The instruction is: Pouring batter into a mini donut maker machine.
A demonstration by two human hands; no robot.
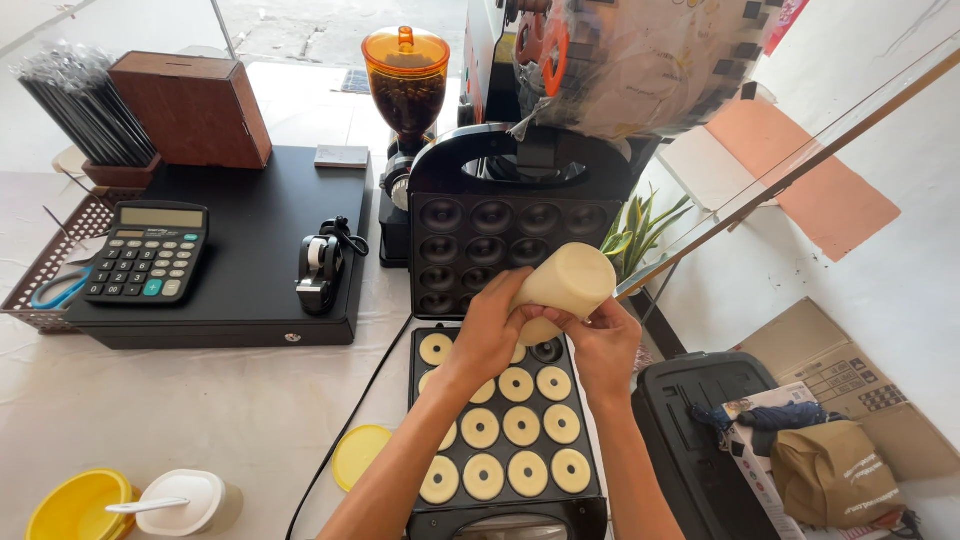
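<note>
Both hands' fingers (520, 312) closed around batter bottle (565, 285).

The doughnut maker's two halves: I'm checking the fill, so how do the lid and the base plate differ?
The lid stands upright behind, its ring moulds dark and bare; the base plate lies flat, with nearly all its moulds holding pale batter rings. Both hands, left hand and right hand, hold a batter bottle tipped over the base plate, not the lid. Both halves are black with matching rows of round moulds.

Single head camera, looking steeply down, close over doughnut maker (505, 430) on counter.
</note>
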